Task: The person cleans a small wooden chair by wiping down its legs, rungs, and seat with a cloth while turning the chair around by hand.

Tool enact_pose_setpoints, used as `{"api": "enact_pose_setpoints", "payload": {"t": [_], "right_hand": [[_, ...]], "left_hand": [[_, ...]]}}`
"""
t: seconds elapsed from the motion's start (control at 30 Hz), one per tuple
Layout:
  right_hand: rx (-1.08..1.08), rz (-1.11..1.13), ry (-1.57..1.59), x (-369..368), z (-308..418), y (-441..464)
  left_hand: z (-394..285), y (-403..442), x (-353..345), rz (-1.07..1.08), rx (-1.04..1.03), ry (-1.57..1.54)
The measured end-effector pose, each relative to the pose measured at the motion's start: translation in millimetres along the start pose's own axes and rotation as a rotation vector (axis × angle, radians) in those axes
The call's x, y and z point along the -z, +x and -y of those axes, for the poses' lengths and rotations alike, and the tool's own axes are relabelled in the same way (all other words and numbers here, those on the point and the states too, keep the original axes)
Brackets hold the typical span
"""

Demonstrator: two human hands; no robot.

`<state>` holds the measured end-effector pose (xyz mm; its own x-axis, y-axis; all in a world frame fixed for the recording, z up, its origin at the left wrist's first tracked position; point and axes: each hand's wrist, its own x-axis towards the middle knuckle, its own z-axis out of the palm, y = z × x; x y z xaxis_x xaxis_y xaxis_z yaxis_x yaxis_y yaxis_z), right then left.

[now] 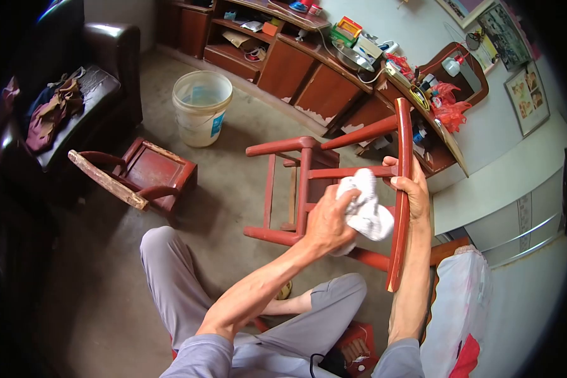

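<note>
The chair (305, 170) was tipped before the knees (160, 242), its top rail (397, 252) clamped in the right hand (417, 190). Apart from it, the left hand (329, 220) clutched a cloth (366, 214) near a slat (326, 172). Leftward stood a bucket (192, 127) and small chair (154, 169).

Crumpled clothes (55, 113) on a dark armchair (121, 66)

No legible lettering or numbers anywhere.
</note>
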<state>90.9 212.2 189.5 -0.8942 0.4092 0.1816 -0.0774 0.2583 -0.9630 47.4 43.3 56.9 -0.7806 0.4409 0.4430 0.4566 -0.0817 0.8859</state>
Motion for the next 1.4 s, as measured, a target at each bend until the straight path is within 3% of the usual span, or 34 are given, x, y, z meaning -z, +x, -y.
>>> {"api": "enact_pose_setpoints", "payload": {"t": [0.13, 0.23, 0.3, 0.5, 0.57, 0.7, 0.8, 0.97, 1.03, 1.1, 1.17, 1.23, 1.3, 1.4], "right_hand": [[-0.018, 0.015, 0.112, 1.2, -1.4, -14.1], [-0.014, -0.011, 0.095, 10.1, -3.8, -24.7], [0.038, -0.032, -0.035, 18.6, -4.3, -31.9], [0.017, -0.082, -0.04, 21.3, -2.6, -52.6], [0.022, -0.091, -0.043, 22.2, -3.4, -53.1], [0.015, -0.098, 0.0, 25.1, -6.8, -52.9], [0.029, -0.098, 0.001, 25.4, -5.7, -50.0], [0.014, -0.07, 0.049, 30.9, -10.1, -46.6], [0.11, 0.008, 0.162, 50.9, -30.5, -42.4], [0.606, 0.008, -1.457, 10.1, 21.5, -47.5], [0.177, -0.024, -0.564, 42.3, -13.3, -48.1], [0.108, -0.08, 0.123, 45.9, -24.1, -45.3], [0.038, -0.078, 0.043, 38.6, -13.4, -52.3], [0.039, -0.106, -0.017, 39.6, -14.3, -58.2]], "left_hand": [[-39.3, 5.6, 1.8, 0.016, -0.139, -0.031], [-11.4, 2.9, -11.3, 0.001, -0.117, -0.027], [19.9, -4.0, -18.8, 0.021, -0.006, 0.058], [104.8, -46.7, -12.4, 0.091, 0.314, 0.212], [134.0, -77.5, -16.0, 0.127, 0.315, 0.265], [129.5, -93.3, -17.9, 0.154, 0.402, 0.244], [103.6, -75.1, -23.2, 0.109, 0.351, 0.162], [4.2, -1.2, -19.8, -0.099, -0.135, -0.07], [-34.4, 21.6, -24.4, -0.109, -0.268, -0.17], [-60.5, 29.4, -31.6, -0.033, -0.312, -0.122], [-54.9, 28.6, -33.2, -0.017, -0.258, -0.101], [-33.4, 25.0, -37.2, 0.023, -0.147, -0.01], [13.0, 17.8, -47.7, -0.035, -0.022, -0.09], [46.1, 4.2, -44.0, -0.05, 0.084, 0.063]]}}
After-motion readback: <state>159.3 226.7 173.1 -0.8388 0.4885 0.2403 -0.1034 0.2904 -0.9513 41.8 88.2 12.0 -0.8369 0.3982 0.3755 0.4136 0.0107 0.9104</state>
